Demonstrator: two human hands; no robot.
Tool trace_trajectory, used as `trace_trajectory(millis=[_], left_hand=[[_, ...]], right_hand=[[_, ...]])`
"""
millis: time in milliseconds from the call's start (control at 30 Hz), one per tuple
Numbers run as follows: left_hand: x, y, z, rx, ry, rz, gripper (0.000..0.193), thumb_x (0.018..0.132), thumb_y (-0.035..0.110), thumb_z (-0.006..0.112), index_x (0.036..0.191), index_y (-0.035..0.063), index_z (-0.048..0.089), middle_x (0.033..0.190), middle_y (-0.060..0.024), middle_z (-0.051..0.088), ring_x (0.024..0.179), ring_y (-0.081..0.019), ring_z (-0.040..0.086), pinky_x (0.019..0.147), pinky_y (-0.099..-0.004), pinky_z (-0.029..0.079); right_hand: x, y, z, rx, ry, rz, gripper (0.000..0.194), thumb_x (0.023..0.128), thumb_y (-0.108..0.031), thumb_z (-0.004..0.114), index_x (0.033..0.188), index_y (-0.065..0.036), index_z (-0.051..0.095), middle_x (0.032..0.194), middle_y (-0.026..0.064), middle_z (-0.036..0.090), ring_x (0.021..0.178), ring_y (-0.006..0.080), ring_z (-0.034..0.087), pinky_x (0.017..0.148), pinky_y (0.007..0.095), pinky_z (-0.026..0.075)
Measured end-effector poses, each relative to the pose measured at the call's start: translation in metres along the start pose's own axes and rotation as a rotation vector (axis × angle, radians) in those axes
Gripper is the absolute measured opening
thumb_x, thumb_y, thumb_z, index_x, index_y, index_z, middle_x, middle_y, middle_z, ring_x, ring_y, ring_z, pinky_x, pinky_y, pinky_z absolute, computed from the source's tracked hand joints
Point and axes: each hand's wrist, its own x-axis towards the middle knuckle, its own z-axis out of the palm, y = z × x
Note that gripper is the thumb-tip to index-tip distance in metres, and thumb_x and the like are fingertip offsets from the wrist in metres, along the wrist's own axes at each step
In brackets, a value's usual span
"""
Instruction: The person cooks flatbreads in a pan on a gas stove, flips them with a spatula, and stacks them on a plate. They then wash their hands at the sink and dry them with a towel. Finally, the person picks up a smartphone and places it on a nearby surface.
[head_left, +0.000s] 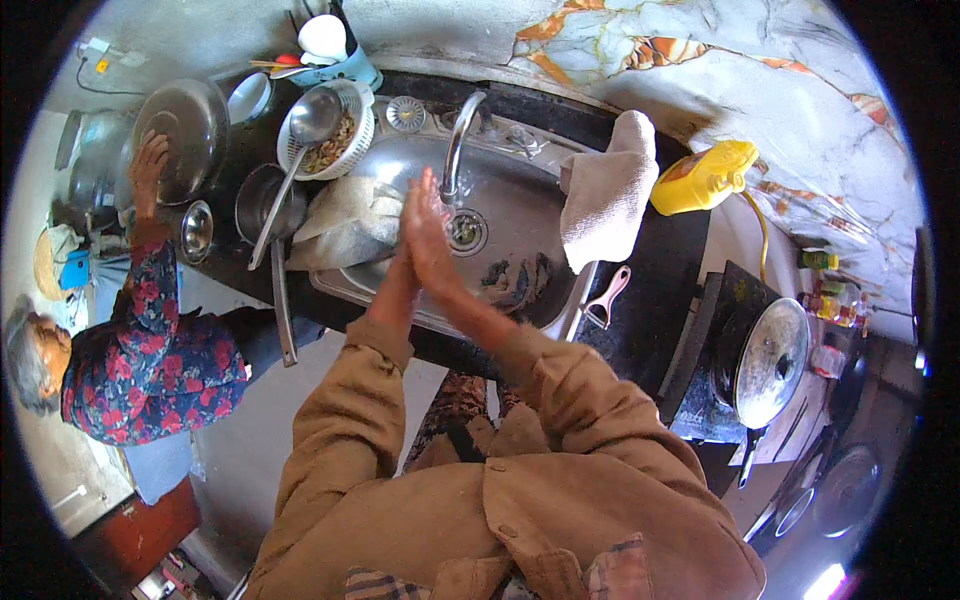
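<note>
My left hand (409, 232) and my right hand (433, 251) are pressed palm to palm, fingers straight and pointing away from me. They are wet and hold nothing. Beside the fingertips is the spout of a chrome tap (460, 139), over the stainless steel sink (517, 206). Below the tap lies the drain strainer (466, 231). A pale wet cloth (352, 214) is bunched at the sink's left side, next to my left hand. Dark scraps (517, 281) lie in the basin's near right part; what they are is unclear.
Left stand a white colander (364, 146) with a ladle (311, 116) and a saucepan (259, 199). Another person's hand (148, 161) touches a large metal lid (199, 142). Right are a white towel (611, 199), peeler (615, 289), yellow jug (701, 180) and lidded pan (772, 367) on a stove.
</note>
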Motion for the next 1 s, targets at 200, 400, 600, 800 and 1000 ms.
trace_trajectory(millis=[200,400,600,800,1000], left_hand=[[-0.012,0.042,0.045,-0.564,-0.204,-0.212,0.046,0.1,0.046,0.037,0.138,0.0211,0.041,0.088,0.0016,0.048,0.07,-0.0092,0.049,0.063,-0.0252,0.046],[-0.011,0.059,0.027,-0.386,-0.159,-0.3,0.063,0.098,0.056,0.034,0.149,0.019,0.028,0.107,-0.0013,0.05,0.089,-0.0116,0.049,0.082,-0.0265,0.042],[-0.001,0.045,0.027,-0.065,-0.129,-0.094,0.069,0.098,0.053,0.038,0.149,0.0085,0.026,0.128,-0.0029,0.049,0.109,-0.0148,0.049,0.095,-0.029,0.038],[-0.023,0.016,0.035,-0.074,0.006,-0.303,0.055,0.1,0.043,0.04,0.142,0.0083,0.037,0.118,-0.009,0.054,0.102,-0.0228,0.05,0.092,-0.0338,0.04],[-0.019,0.052,0.035,0.654,0.18,0.336,0.046,0.096,0.028,0.052,0.134,0.0037,0.046,0.118,-0.0193,0.057,0.102,-0.0323,0.055,0.087,-0.0379,0.043]], right_hand=[[0.051,0.056,-0.016,0.2,0.168,0.063,0.044,0.099,-0.026,0.039,0.138,-0.004,0.041,0.132,0.0197,0.046,0.127,0.0328,0.04,0.106,0.0369,0.029],[0.029,-0.03,-0.021,0.341,0.076,0.281,0.049,0.102,-0.035,0.031,0.138,-0.003,0.041,0.129,0.0172,0.049,0.121,0.0268,0.044,0.102,0.0325,0.032],[0.002,-0.022,-0.004,0.15,0.053,0.067,0.059,0.102,-0.044,0.024,0.146,-0.004,0.03,0.151,0.0118,0.03,0.141,0.0257,0.024,0.114,0.0348,0.018],[0.035,-0.021,-0.046,0.594,0.165,0.689,0.066,0.087,-0.067,0.045,0.105,-0.006,0.062,0.094,0.0098,0.058,0.088,0.0197,0.056,0.077,0.0373,0.045],[0.023,-0.033,-0.03,0.571,0.025,0.456,0.049,0.091,-0.032,0.062,0.125,0.001,0.049,0.114,0.0141,0.058,0.099,0.018,0.058,0.08,0.0341,0.05]])
